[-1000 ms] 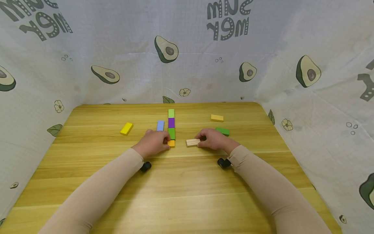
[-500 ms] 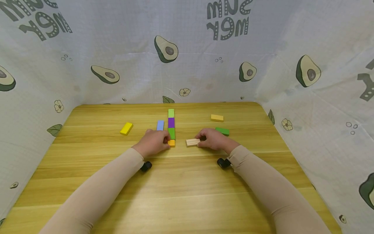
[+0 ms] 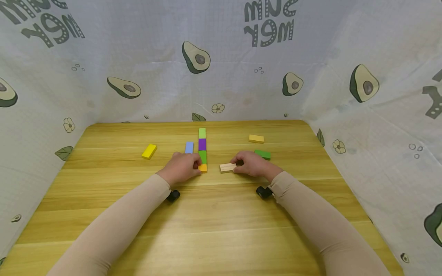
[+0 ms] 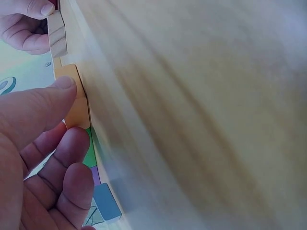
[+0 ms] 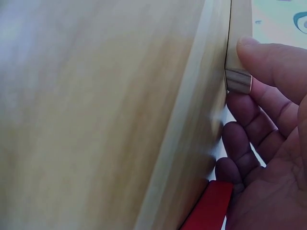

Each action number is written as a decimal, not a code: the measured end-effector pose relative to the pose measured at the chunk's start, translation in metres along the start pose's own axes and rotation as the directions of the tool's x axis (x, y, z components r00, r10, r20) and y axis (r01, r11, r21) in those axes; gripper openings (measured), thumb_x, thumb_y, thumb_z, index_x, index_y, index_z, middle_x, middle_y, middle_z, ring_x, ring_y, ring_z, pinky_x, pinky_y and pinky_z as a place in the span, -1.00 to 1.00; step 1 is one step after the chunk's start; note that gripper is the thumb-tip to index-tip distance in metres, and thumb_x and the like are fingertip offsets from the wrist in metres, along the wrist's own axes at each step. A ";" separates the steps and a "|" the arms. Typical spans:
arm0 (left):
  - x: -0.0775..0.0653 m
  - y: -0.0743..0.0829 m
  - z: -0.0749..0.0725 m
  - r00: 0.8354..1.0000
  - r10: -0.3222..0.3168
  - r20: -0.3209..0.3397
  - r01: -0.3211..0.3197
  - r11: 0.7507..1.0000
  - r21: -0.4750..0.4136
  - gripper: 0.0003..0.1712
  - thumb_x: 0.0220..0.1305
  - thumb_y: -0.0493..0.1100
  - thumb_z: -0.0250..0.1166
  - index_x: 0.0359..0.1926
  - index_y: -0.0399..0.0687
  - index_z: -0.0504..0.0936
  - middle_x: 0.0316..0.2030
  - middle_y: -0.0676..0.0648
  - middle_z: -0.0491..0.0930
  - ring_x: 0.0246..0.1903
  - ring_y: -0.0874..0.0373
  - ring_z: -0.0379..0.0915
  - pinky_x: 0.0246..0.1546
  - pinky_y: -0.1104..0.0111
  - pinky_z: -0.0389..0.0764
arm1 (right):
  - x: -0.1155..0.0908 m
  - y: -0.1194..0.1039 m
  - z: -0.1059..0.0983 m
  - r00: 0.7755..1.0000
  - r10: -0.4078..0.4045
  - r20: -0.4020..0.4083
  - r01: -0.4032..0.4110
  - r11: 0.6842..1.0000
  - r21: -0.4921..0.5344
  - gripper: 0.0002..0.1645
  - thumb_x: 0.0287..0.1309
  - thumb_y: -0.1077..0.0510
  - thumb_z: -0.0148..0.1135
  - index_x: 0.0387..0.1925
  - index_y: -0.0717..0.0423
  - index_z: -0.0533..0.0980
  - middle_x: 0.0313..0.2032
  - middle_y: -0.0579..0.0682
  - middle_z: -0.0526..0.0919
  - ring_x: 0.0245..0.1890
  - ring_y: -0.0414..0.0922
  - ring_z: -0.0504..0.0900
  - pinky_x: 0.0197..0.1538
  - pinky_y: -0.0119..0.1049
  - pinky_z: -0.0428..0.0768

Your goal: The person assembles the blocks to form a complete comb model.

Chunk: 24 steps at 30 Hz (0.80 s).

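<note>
My left hand (image 3: 181,166) pinches an orange block (image 3: 203,168) between thumb and fingers at the near end of a line of blocks. Beyond it in that line lie a green block (image 3: 203,156), a purple block (image 3: 202,144) and a light green block (image 3: 202,133). A blue block (image 3: 189,147) lies left of the line, partly behind the left hand. To the right, my right hand (image 3: 252,164) holds the right end of a plain wooden block (image 3: 226,168), lying flat with a gap between it and the orange one.
A yellow block (image 3: 149,151) lies to the left. At right are a yellow-orange block (image 3: 256,138) and a darker green block (image 3: 263,154) behind the right hand. The right wrist view shows a red block (image 5: 209,206) below that hand's fingers. Patterned cloth (image 3: 235,84) hangs behind the table.
</note>
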<state>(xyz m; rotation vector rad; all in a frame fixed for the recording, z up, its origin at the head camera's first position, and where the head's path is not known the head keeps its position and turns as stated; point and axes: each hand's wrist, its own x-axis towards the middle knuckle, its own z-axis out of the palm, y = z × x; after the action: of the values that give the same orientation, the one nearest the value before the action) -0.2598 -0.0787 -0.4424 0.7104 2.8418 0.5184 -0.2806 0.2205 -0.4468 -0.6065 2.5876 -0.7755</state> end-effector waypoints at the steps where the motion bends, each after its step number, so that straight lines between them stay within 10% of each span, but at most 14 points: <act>1: 0.000 0.000 0.000 1.000 -0.001 -0.001 0.001 1.000 -0.001 -0.71 0.32 0.05 0.51 -0.10 0.03 0.67 -0.39 0.12 0.62 -0.36 0.19 0.51 0.17 0.01 0.33 | 0.000 0.000 0.000 1.000 0.001 -0.001 -0.001 1.000 0.000 -0.63 0.37 0.13 0.42 0.15 0.13 0.68 0.07 0.07 0.71 0.06 -0.03 0.62 0.21 -0.03 0.61; 24: 0.001 -0.001 0.002 1.000 0.002 -0.006 -0.002 1.000 -0.017 -0.70 0.31 0.05 0.51 -0.10 0.03 0.67 -0.40 0.13 0.62 -0.37 0.20 0.51 0.13 0.02 0.32 | 0.000 0.001 0.001 1.000 -0.001 -0.006 0.001 1.000 0.001 -0.65 0.36 0.14 0.42 0.13 0.13 0.69 0.06 0.07 0.70 0.04 -0.03 0.62 0.21 -0.03 0.60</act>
<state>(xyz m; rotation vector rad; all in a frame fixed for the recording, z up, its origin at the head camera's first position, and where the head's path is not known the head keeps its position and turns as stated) -0.2610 -0.0787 -0.4444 0.7096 2.8391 0.5458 -0.2807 0.2208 -0.4479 -0.6063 2.5927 -0.7803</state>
